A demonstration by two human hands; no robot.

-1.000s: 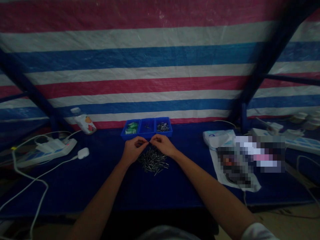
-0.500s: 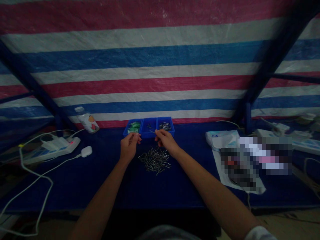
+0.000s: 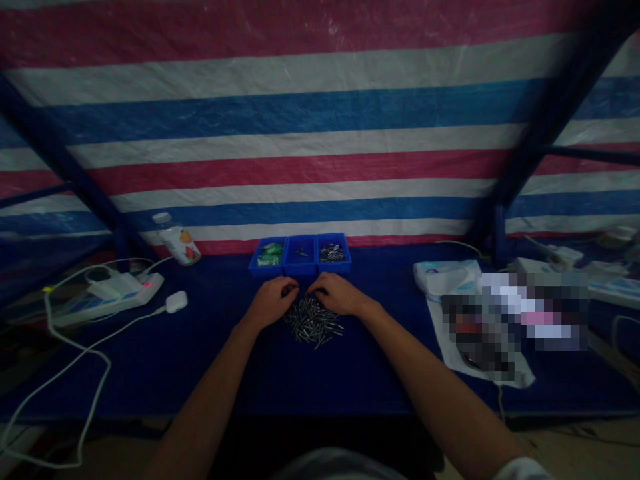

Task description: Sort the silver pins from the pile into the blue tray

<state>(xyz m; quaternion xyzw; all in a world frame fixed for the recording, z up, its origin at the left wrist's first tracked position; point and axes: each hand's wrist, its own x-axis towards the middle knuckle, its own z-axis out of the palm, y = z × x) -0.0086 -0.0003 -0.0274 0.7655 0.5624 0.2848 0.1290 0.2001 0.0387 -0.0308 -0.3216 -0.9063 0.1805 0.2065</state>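
A loose pile of thin, shiny metal pieces point(image 3: 316, 325), perhaps screws or nails, lies on the dark blue table. My left hand point(image 3: 274, 300) is at the pile's back left edge, its fingers curled inward. Across from it, my right hand point(image 3: 339, 293) reaches over the back right edge with thumb and forefinger drawn together. Whatever either hand's fingertips hold is too small and dark to make out. Just behind the hands stand three joined blue bins point(image 3: 301, 267). Green packets point(image 3: 271, 253) fill the left one, a few metal pieces point(image 3: 301, 251) lie in the middle, and many point(image 3: 332, 253) in the right.
On the left are a bottle point(image 3: 177, 240), a power strip point(image 3: 107, 297) and a white charger point(image 3: 176, 302) with looping cables. To the right lie a tissue pack point(image 3: 447, 277) and blurred-out items on a white sheet point(image 3: 523, 375). A striped tarp point(image 3: 320, 160) hangs behind the table.
Both hands have come back from the bins' front edge down to the pile. The thin metal piece that showed in my right fingertips is no longer visible there.
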